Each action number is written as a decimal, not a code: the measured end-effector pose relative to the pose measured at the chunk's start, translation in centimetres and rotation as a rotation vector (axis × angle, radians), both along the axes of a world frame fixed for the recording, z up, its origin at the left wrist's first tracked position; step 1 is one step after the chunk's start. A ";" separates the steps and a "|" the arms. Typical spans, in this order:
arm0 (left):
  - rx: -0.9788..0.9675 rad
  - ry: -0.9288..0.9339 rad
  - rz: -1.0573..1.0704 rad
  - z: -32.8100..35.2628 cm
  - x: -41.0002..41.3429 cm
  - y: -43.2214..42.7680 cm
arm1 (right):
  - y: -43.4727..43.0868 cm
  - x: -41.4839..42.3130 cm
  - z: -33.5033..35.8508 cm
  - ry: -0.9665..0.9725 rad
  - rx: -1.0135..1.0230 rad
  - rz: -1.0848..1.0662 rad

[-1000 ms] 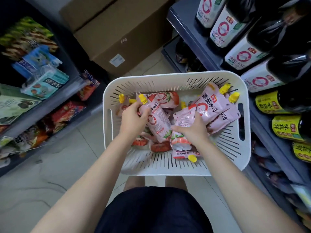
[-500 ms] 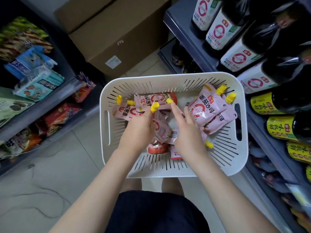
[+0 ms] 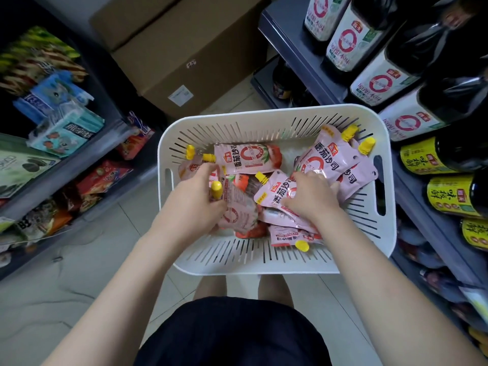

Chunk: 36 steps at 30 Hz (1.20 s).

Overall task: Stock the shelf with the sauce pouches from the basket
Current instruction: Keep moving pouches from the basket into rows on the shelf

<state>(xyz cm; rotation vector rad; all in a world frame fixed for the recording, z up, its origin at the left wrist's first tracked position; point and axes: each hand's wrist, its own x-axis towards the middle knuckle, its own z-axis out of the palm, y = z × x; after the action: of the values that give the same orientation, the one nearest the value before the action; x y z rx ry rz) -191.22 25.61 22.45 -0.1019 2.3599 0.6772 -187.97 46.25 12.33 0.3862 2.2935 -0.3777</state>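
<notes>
A white slotted basket (image 3: 274, 113) rests in front of me above my knees. Several pink sauce pouches with yellow spout caps lie jumbled in it. One pouch (image 3: 248, 159) lies flat at the back, and others (image 3: 330, 162) lean in the back right corner. My left hand (image 3: 192, 202) is in the basket's left half, fingers curled round a pouch (image 3: 237, 215) whose yellow cap sticks up by my thumb. My right hand (image 3: 311, 199) is in the middle-right, fingers curled over the edge of another pouch (image 3: 277, 194).
A grey shelf (image 3: 298, 51) on the right holds dark sauce bottles (image 3: 380, 85) and yellow-labelled bottles (image 3: 435, 159). The left shelf (image 3: 79, 154) holds snack packs. A cardboard box (image 3: 184, 56) stands on the tiled floor behind the basket.
My left hand lowered its pouch into the pile. My right hand let go of a pouch, opened, then reached right and curled onto another one.
</notes>
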 end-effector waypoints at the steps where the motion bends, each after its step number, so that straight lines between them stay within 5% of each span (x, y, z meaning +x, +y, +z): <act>1: 0.072 -0.062 0.037 -0.8 0.2 0.4 | 0.1 -0.4 0.0 -0.022 -0.001 0.001; 5: 0.421 -0.353 0.088 -3.6 1.2 2.6 | 0.5 -1.2 -0.1 -0.036 -0.076 0.032; 8: 0.547 -0.400 -0.090 -5.4 1.9 2.6 | 0.8 -0.5 0.2 -0.001 -0.156 0.090; 10: 0.394 -0.335 -0.323 -6.8 2.4 2.4 | 1.3 -0.5 0.3 -0.008 -0.180 0.101; 14: 0.200 0.131 -0.590 -9.4 3.6 3.0 | 2.2 -0.4 -0.2 -0.029 -0.253 0.024; 18: 0.193 -0.011 -0.675 -10.4 2.6 3.7 | 2.8 1.8 -1.0 0.032 -0.410 -0.103; 24: 0.108 0.122 -1.058 -11.4 1.5 4.7 | 3.9 1.6 -2.3 -0.025 -0.635 -0.207; 29: 0.179 0.085 -0.902 -9.3 2.0 4.6 | 6.5 1.0 -1.6 -0.303 -0.778 -0.398; 36: 0.638 -0.132 -0.032 -4.7 2.0 1.4 | 6.8 2.0 3.7 0.092 -0.912 -0.545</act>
<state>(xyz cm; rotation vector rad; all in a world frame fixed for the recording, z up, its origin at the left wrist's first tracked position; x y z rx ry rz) -189.21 27.02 17.76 0.1660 1.9154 1.3243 -186.00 53.08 16.03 0.5028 1.8093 -1.6429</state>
